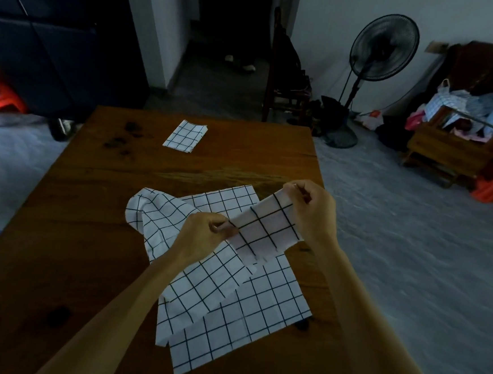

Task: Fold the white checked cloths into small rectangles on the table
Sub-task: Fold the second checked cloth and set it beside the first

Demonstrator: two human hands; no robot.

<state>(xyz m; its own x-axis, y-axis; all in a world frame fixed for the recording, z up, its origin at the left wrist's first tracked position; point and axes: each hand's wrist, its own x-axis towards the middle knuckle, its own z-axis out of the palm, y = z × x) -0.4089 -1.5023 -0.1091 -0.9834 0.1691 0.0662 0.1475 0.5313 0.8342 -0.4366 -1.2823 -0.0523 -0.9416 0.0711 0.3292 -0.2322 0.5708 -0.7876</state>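
Above table (pixel 94 234): cloth (pixel 265 229) betw. hands

A small folded cloth (pixel 185 136), white with a black grid, lay flat as a neat rectangle at the far side of the counter (pixel 87 248). Nearer, an unfolded checked cloth (pixel 237 327) was spread flat at an angle. Across it lay a second open cloth (pixel 160 218), rumpled at its far left end, its right corner lifted off the counter and pulled taut, the underside showing faintly pinkish.
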